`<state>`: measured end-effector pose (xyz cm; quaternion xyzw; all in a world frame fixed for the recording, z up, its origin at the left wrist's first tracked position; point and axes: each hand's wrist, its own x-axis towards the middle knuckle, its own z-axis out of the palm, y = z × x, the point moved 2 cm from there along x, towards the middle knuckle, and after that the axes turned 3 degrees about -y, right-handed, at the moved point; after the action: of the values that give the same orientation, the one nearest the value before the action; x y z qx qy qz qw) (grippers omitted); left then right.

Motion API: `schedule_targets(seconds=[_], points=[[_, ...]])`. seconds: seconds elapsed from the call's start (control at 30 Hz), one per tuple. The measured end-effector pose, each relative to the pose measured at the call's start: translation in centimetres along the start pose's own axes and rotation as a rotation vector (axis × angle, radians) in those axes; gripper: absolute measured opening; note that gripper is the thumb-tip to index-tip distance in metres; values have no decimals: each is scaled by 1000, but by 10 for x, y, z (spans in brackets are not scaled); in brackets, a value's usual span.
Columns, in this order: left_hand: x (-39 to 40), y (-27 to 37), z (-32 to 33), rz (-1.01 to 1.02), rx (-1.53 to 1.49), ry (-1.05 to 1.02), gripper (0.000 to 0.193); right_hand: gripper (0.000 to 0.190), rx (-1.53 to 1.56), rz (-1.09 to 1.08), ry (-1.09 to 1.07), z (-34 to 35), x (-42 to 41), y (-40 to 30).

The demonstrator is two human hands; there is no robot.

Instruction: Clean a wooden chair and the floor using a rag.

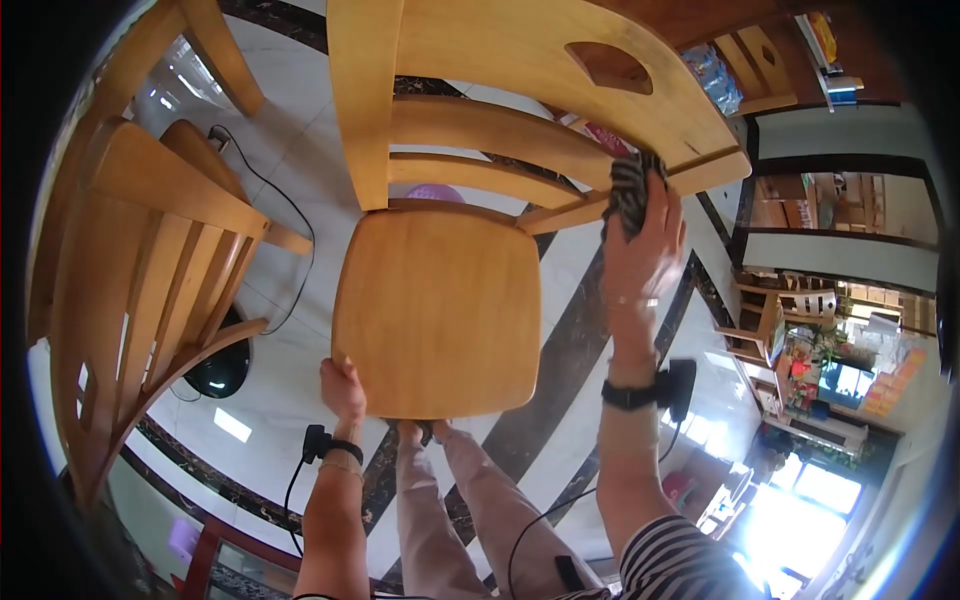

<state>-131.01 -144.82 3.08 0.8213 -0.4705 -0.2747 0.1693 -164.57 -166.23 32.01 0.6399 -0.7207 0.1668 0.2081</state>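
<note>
A light wooden chair faces me, its seat (439, 311) below my view and its slatted backrest (510, 45) rising at the top. My left hand (345, 388) grips the near left corner of the seat, thumb on top and fingers mostly hidden under the edge. With my right hand (646, 232) I hold a dark striped cloth (631, 191) against the right post of the backrest, close to the top rail and its cut-out. Both wrists wear black bands with small devices and cables.
Another wooden chair (165, 277) stands at the left beside a wooden table or frame (120, 90). A black cable (296, 210) lies on the tiled floor, near a dark rounded object (225, 367). Something purple (433, 193) shows behind the seat. More furniture stands at the far right.
</note>
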Motion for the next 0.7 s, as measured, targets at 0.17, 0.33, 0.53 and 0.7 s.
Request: schedule_targets(seconds=[0.17, 0.33, 0.53, 0.7], points=[[1, 12, 4, -7, -6, -24, 46, 63, 4, 94, 17, 41, 27, -7], [4, 12, -1, -40, -5, -37, 39, 63, 192, 95, -184, 49, 29, -125], [1, 5, -7, -62, -10, -56, 38, 63, 412, -85, -363, 33, 37, -198], [2, 7, -8, -77, -46, -42, 36, 65, 230, 142, -363, 40, 29, -72]])
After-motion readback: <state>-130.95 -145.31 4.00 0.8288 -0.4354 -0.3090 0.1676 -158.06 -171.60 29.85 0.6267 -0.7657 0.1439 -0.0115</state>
